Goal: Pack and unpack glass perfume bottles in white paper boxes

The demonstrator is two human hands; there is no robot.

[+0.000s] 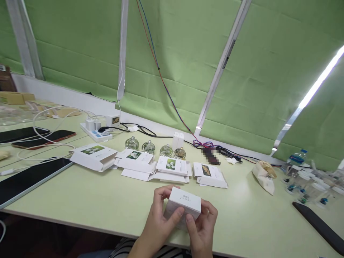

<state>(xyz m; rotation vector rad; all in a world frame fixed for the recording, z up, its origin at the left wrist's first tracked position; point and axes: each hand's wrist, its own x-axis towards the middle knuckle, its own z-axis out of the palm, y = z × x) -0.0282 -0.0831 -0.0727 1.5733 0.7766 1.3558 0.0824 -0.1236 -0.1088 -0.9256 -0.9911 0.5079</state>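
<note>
A small white carton (185, 199) with grey print on its end is held over the table's front edge. My left hand (161, 215) grips its left side, thumb across the near face. On the right side my right hand (202, 225) closes around it, thumb pressed to the same face. Beyond the hands lie flattened white cartons with flower pictures: one with white blossoms (172, 165), another with a brown-yellow picture (208, 173). Behind them stand several round glass bottles, among them a clear one (166, 150) and a yellowish one (179, 153).
Left are a power strip (95, 132) with white cables, phones (44, 139) and a tablet (29, 179). Right are a cloth pouch (264, 177), lidded clear jars (302, 179) and a long dark object (317, 225). Two white boxes (177, 139) stand behind the bottles, near black cables.
</note>
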